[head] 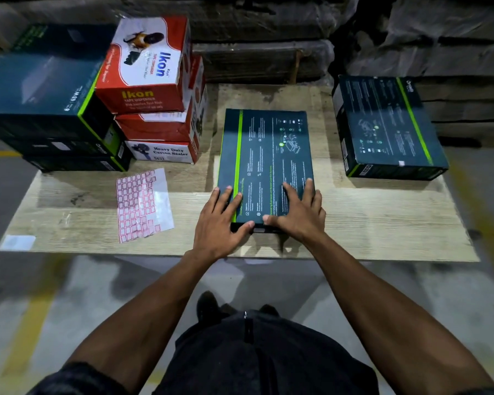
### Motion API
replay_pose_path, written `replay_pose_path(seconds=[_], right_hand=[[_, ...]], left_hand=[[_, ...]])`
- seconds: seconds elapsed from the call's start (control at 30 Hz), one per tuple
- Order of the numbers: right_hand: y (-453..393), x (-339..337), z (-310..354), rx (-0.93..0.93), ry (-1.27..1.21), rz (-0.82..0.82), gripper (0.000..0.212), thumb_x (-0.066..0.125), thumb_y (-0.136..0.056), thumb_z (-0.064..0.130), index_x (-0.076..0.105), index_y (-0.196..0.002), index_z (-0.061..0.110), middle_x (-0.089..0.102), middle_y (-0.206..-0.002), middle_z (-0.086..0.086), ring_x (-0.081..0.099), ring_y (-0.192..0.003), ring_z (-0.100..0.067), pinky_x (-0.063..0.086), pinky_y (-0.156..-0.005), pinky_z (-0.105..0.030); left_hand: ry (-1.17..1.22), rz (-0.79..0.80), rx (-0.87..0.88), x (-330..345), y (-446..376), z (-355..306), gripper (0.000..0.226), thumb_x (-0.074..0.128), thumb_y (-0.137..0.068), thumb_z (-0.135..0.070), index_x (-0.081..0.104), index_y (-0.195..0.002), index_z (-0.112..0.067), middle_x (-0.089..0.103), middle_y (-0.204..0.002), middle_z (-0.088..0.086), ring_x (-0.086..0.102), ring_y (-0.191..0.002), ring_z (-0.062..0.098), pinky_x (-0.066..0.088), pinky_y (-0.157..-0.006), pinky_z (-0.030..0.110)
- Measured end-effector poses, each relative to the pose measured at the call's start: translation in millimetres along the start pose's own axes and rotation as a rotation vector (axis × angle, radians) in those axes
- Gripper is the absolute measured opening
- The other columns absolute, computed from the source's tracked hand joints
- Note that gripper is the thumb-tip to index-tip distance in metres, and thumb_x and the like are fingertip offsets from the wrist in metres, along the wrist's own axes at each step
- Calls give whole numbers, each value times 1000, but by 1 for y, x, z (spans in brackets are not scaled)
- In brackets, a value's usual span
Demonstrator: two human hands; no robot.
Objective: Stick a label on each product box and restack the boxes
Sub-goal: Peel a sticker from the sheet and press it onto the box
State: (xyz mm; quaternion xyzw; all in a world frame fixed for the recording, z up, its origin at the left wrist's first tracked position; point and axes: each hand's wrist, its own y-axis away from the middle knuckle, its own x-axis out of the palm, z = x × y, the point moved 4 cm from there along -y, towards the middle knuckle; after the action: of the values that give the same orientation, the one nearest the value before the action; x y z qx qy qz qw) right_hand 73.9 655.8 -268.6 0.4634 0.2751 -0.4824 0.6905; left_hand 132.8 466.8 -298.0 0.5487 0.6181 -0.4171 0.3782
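Observation:
A flat dark box with a green stripe [268, 155] lies in the middle of the wooden table [368, 223], its printed back facing up. My left hand [218, 223] rests flat on its near left corner with straight fingers, the thumb along the near edge. On the near right corner lies my right hand [298, 212], fingers spread on the top face. A sheet of red-bordered labels [141, 205] sits on the table to the left of the box. Another dark box of the same kind [385, 124] lies at the right, with a small label on its top face near the front right corner.
At the back left stand three stacked red and white tape dispenser boxes [151, 89], with a stack of dark teal boxes [43, 104] beside them. A small pale slip [16, 242] lies at the table's near left corner. Wrapped pallet loads [268, 38] rise behind the table.

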Motion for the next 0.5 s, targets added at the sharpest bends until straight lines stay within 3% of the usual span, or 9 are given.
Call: replay_pose_path(seconds=[0.17,0.3,0.5], right_hand=[[2,-1,5,42,-13,-65,96,74,-74,57,19,-151,42,-20,-162,0,-9,-150,-32,10,-118,-51],[2,-3,-3,-8,-28,13,94,70,-77,60,15,-152,45,-25,-161,0,-14,-149,-31,11,-118,-53],[2,-8,-14,-94,-104,64,79,62,-91,46,15,-153,43,-27,-160,2,-19,-148,-27,9,-117,-55]], left_hand=[[-17,0,-1,-1,1,-2,80,32,-85,-71,39,-147,-21,30,-157,5,15,-147,26,20,-118,44],[-113,63,-12,-7,-1,-10,85,22,-82,-72,33,-149,-22,25,-159,5,11,-148,26,17,-118,43],[-202,108,22,-13,-7,-28,93,13,-78,-76,28,-150,-18,20,-160,8,7,-149,23,8,-120,40]])
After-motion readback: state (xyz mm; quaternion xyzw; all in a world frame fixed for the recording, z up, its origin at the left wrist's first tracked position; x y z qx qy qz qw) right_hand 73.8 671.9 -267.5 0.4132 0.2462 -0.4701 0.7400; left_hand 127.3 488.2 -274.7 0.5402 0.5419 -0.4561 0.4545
